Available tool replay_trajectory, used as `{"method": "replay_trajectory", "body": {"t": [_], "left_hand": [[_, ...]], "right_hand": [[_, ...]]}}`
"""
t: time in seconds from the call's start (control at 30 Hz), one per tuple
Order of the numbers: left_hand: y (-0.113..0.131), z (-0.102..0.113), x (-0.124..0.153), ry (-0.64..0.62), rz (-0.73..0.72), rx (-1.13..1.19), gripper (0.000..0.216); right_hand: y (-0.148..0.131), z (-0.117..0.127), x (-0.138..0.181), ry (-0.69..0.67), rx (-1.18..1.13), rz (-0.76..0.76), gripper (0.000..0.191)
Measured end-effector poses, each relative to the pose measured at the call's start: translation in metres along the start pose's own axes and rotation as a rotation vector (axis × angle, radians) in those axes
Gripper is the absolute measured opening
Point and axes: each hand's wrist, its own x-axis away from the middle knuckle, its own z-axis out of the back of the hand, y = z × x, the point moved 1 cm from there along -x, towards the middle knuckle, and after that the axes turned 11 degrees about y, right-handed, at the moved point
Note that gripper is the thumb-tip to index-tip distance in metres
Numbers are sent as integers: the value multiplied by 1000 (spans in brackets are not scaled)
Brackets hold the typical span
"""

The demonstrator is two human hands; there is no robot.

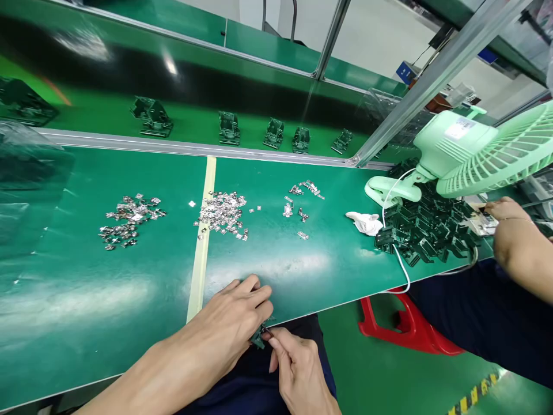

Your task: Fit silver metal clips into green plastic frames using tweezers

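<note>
"Where are the person's hands?"

"Low in front of me, at the worktop's near edge. The left hand curls around a small dark green part, mostly hidden by the fingers, just beyond the edge. The right hand has thumb and forefinger pinched together against it; I can't tell whether they grip the part or something tiny."

"What lies around them?"

"Ahead, a heap of shiny metal pieces overlaps a strip of pale tape. A looser metal cluster sits farther left. To the right, a green fan stands over piled dark parts, near a co-worker's hand."
</note>
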Motion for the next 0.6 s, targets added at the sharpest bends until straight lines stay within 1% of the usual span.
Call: {"method": "replay_trajectory", "body": {"t": [0.1,0.17,0.23,0.33,0.5,0.6], "left_hand": [[-6,-13,4,102,-57,-6,30],[-9,-19,5,126,-71,-12,30],[-10,-19,5,94,-58,-13,28],[-7,-12,2,67,-42,5,27],[-1,0,-3,-37,10,6,22],[-2,1,-4,-35,13,12,26]], "right_hand": [[-3,-3,-2,-13,49,11,38],[-4,-5,-4,-4,56,-3,37],[-4,-8,-4,-9,39,-38,37],[-1,-10,-3,-17,20,-75,36],[9,-14,-1,13,-38,-31,37],[9,-12,0,10,-53,-18,38]]}}
